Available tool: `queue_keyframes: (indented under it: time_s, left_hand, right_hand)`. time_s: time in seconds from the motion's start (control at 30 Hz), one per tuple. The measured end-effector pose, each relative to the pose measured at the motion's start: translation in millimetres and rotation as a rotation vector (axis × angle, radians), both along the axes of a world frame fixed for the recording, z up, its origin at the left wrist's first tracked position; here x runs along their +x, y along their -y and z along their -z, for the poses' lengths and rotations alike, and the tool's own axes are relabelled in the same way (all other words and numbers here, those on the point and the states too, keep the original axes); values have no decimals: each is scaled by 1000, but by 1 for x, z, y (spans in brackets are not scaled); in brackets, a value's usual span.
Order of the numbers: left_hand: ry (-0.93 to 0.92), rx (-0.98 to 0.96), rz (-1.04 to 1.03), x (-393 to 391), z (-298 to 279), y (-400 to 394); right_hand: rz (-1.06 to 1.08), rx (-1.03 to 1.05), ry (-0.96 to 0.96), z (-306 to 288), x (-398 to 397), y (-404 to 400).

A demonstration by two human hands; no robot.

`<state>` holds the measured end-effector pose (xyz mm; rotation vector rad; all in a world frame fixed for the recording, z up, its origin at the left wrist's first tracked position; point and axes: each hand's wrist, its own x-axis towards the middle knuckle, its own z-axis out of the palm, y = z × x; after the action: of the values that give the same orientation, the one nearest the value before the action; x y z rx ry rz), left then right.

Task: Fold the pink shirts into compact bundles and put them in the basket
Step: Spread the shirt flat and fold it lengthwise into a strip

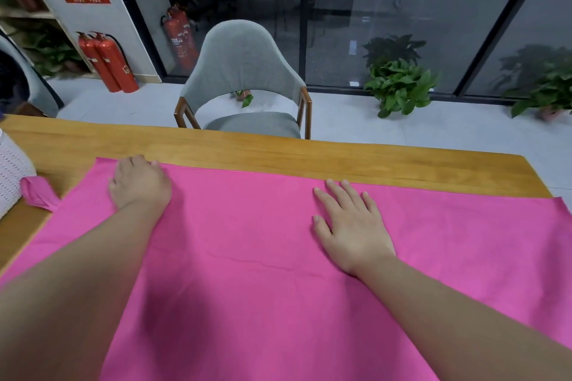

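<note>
Pink fabric: a pink shirt (263, 257) lies spread flat across the wooden bench (278, 155), covering most of the near side; its far edge runs just short of the bench's far edge, and a faint crease crosses its middle.
Left hand: the left hand (140, 184) rests on the shirt's far left corner, fingers curled down at the cloth edge; whether they pinch the fabric I cannot tell.
Right hand: the right hand (349, 226) lies flat on the shirt, palm down, fingers straight and slightly spread, holding nothing.
Hands apart: both rest on the same shirt, well apart, left near the corner, right nearer the middle.
Basket: a white perforated basket (12, 176) stands at the bench's left edge, partly out of view.
Second pink piece: a small bundle of pink cloth (38, 193) lies touching the basket's side, just beside the spread shirt's left edge.
Beyond the bench: a grey chair (244, 71) with wooden arms faces it; red fire extinguishers (106, 62) stand by the wall, potted plants (399, 86) along the glass.
</note>
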<state>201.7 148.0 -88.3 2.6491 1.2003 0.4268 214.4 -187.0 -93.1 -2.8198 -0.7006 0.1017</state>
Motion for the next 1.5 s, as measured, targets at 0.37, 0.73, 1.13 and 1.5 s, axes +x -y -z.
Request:
queue_keyframes:
  time_s: [0.37,0.73,1.13,1.5]
  left_hand:
    - [-251,-94,662,-34,1,308]
    - [-299,-19,685,-38,-4,322]
    - [-272,-23,679,-38,-4,319]
    - [-259,-39,680,-39,-4,318]
  right_hand:
    - [198,29,-131,-8,-10,83]
    - [856,46,-90,-23,-7,271]
    - [871,363,-60,-25,45,286]
    - [882,368,-23,-22,61,273]
